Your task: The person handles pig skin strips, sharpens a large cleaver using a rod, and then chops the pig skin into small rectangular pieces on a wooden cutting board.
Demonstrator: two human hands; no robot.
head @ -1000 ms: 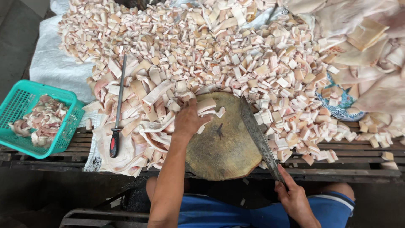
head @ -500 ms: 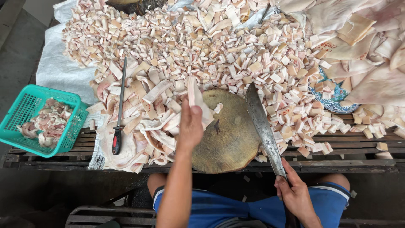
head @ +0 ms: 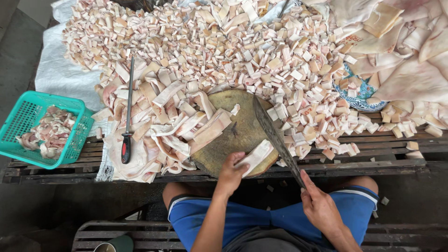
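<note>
- Left hand (head: 232,173): fingers pinch a pale strip (head: 254,157) at the near edge of the round block (head: 233,133).
- Right hand (head: 319,205): fingers wrapped on cleaver (head: 275,137), blade apparently resting across the block.
- Step: positioning the strip; a cut needs fingers off the blade line.

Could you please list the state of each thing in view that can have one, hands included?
Left hand: gripping a meat strip on the round chopping block.
Right hand: closed on the cleaver, blade tip resting on the block.
Sharpening steel: lying unheld on long strips.
Green basket: partly filled with scraps.
Patterned plate: mostly buried under pieces.
</note>
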